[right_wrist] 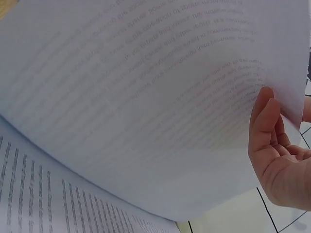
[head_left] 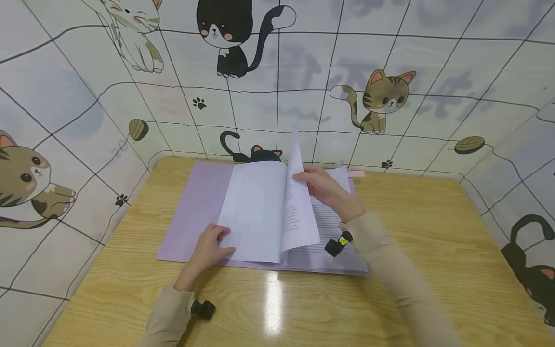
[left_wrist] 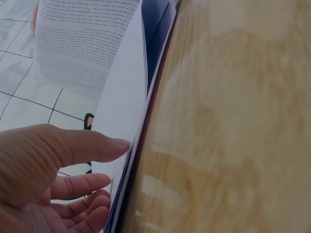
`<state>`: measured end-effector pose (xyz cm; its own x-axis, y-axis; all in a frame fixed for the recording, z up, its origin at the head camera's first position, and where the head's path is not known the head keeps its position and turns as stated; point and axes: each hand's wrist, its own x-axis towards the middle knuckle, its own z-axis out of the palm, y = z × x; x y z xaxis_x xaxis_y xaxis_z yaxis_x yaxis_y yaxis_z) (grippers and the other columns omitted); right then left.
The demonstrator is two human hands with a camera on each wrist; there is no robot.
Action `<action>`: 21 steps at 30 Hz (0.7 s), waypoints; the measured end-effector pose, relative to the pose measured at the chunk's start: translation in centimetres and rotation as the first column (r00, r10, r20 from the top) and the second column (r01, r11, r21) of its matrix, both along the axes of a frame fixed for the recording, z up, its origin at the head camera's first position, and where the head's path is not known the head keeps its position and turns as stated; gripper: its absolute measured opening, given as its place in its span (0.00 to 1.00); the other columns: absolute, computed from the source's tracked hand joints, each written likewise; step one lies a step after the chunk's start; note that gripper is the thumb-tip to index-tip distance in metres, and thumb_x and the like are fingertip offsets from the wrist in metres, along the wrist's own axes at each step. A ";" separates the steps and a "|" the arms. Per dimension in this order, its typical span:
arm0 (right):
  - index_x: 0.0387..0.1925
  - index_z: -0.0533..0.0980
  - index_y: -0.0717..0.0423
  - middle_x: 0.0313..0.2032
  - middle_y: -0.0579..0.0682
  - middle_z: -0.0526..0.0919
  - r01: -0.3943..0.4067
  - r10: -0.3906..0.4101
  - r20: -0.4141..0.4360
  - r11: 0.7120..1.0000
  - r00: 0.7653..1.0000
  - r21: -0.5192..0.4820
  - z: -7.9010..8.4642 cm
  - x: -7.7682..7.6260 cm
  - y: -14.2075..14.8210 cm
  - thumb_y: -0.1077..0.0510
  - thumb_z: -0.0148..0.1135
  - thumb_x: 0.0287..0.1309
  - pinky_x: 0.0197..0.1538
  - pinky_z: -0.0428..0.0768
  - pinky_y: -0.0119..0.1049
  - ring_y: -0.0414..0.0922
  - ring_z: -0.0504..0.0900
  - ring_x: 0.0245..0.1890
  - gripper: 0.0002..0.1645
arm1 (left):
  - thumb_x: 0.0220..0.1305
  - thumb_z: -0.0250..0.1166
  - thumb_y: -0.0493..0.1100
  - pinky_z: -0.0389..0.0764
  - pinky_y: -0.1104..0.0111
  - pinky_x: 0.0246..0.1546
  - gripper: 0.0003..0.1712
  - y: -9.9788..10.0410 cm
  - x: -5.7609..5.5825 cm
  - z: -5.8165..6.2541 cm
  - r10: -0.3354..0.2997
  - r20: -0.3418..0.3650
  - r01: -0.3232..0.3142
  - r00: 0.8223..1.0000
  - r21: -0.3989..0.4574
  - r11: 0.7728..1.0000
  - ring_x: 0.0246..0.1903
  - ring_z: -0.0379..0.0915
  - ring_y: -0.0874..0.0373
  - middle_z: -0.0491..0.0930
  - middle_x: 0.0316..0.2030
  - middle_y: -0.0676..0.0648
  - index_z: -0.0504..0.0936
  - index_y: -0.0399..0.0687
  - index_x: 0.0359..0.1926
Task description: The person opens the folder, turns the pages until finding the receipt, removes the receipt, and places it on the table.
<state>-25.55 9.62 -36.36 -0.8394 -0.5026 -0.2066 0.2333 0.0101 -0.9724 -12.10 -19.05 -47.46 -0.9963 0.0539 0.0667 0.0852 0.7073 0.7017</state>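
Note:
A purple folder (head_left: 192,207) lies spread on the table with white sheets inside. On its left half the facing sheet (head_left: 256,207) appears blank. My right hand (head_left: 323,188) pinches a printed page (head_left: 301,219) near its upper outer part. That page stands raised and curved near the middle fold, and in the right wrist view the lifted page (right_wrist: 146,107) shows faint text. Beneath it lies another printed sheet (head_left: 331,217). My left hand (head_left: 210,248) rests at the lower left of the blank sheet, its thumb (left_wrist: 97,145) by the paper's edge and the fingers loosely bent.
The wooden table (head_left: 243,308) extends in front and to both sides of the folder. A pink tab (head_left: 357,174) sticks out at the folder's top right. Behind rises a wall covering (head_left: 303,106) with cat drawings. Each wrist carries a small black device (head_left: 204,309).

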 end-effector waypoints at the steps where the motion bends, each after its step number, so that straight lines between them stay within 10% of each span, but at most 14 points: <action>1: 0.63 0.61 0.70 0.54 0.63 0.70 0.001 -0.001 0.003 1.000 1.000 -0.004 -0.1 0.0 -0.2 0.65 0.49 0.62 0.41 0.77 0.34 0.44 0.77 0.39 0.28 | 0.43 0.73 0.33 0.70 0.64 0.34 0.24 0.0 0.0 0.0 0.001 0.001 -0.001 1.000 -0.001 1.000 0.33 0.65 0.52 0.70 0.34 0.41 0.78 0.29 0.43; 21: 0.60 0.65 0.69 0.43 0.52 0.77 0.024 -0.023 0.009 0.999 1.000 -0.037 -0.9 0.1 -3.9 0.66 0.50 0.60 0.43 0.75 0.36 0.43 0.78 0.38 0.26 | 0.41 0.73 0.29 0.76 0.60 0.35 0.28 2.5 0.9 2.6 -0.080 -0.174 0.092 0.982 0.063 0.994 0.34 0.71 0.48 0.77 0.39 0.38 0.76 0.31 0.47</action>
